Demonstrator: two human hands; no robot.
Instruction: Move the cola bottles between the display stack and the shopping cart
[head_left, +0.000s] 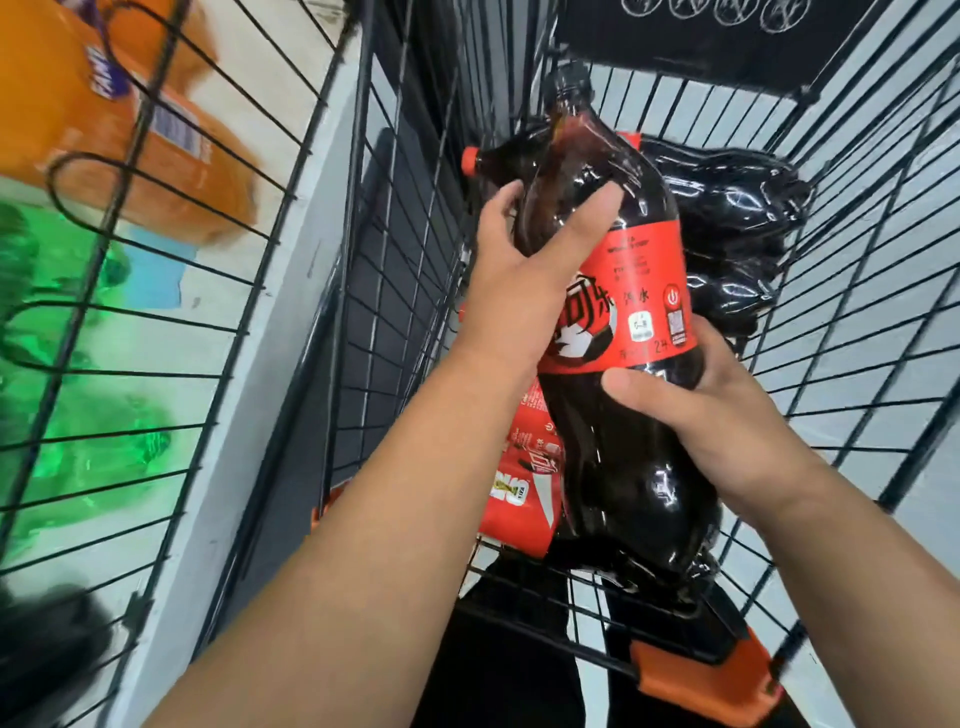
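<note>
We hold cola bottle (631, 291), red label, tilted, neck pointing away, inside cart (852, 332). Left hand (519, 275) curls round its upper part; right hand (727, 421) clasps body below label. More cola bottles (727, 218) lie underneath. Outside wire at left: orange soda (67, 104), green bottles (62, 426), blurred.

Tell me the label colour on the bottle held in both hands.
Red label with black and white print on the held cola bottle; head view shows it.

The wire shopping cart (852, 332) is carrying cola bottles (727, 218) lying on their sides across its bottom.
</note>
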